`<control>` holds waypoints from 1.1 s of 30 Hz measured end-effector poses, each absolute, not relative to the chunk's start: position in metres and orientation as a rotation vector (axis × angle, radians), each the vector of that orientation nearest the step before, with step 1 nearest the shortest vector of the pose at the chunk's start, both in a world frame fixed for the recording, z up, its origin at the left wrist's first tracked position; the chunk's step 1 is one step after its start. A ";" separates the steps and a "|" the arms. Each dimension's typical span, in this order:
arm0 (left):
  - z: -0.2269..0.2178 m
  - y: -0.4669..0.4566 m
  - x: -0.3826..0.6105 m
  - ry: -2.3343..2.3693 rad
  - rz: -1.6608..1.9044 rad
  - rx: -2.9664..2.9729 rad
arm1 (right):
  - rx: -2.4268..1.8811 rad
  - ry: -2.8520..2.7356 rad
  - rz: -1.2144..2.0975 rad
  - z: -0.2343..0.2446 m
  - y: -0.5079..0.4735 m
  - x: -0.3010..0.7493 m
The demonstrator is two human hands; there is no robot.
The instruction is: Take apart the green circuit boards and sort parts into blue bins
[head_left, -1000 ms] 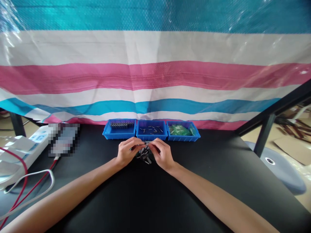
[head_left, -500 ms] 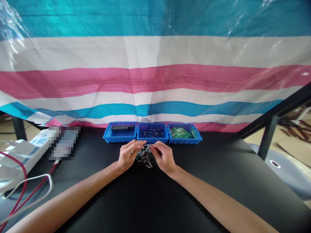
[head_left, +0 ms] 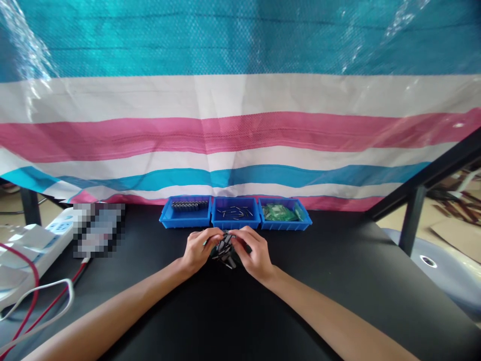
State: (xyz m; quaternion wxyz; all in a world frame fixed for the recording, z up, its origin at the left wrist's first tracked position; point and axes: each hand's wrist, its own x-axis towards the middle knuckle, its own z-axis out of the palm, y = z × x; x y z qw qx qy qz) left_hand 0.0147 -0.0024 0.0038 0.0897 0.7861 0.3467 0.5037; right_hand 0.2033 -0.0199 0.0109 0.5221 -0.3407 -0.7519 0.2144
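A heap of small dark and silvery cylindrical parts [head_left: 226, 253] lies on the black table between my hands. My left hand [head_left: 198, 249] is at the heap's left side, its thumb and fingers pinched together at the far edge. From the right, my right hand [head_left: 256, 251] reaches in with thumb and index finger closed together. The fingertips of both hands nearly meet above the heap. Whatever they pinch is too small and too covered to make out.
Behind my hands stand three blue bins: the left bin [head_left: 184, 219] with a row of dark cylinders, the middle bin [head_left: 236, 220] with thin pins, the right bin [head_left: 285, 223] with green packets. A power strip [head_left: 41, 250] and red cable [head_left: 35, 286] lie left.
My left fingers, stretched out before, have curled in towards the thumb. My right hand stays at about the same place by the heap. The whole view has tilted slightly upward.
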 end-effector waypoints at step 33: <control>0.012 -0.011 0.013 1.108 1.320 2.214 | -0.988 -1.855 0.473 0.008 -0.016 0.201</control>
